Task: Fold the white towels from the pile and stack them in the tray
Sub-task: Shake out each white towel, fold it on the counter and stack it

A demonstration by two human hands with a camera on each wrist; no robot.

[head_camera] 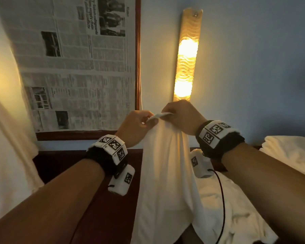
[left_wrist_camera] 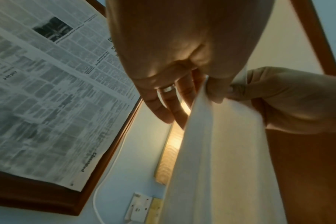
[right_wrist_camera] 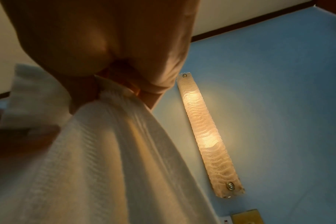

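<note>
A white towel (head_camera: 165,173) hangs from both hands, held up in front of the wall. My left hand (head_camera: 139,125) pinches its top edge with thumb and fingers, and my right hand (head_camera: 180,117) grips the same edge close beside it. In the left wrist view the left hand (left_wrist_camera: 182,84) holds the towel (left_wrist_camera: 217,151) next to the right hand (left_wrist_camera: 282,97). In the right wrist view the right hand (right_wrist_camera: 113,72) bunches the towel (right_wrist_camera: 105,151) at its top. A pile of white towels (head_camera: 236,208) lies below on the right. The tray is not in view.
A framed newspaper (head_camera: 74,64) hangs on the wall at left. A lit vertical wall lamp (head_camera: 185,55) glows behind the hands. A dark wooden surface (head_camera: 113,217) lies below, more white cloth (head_camera: 289,152) at far right, a white curtain (head_camera: 5,138) at far left.
</note>
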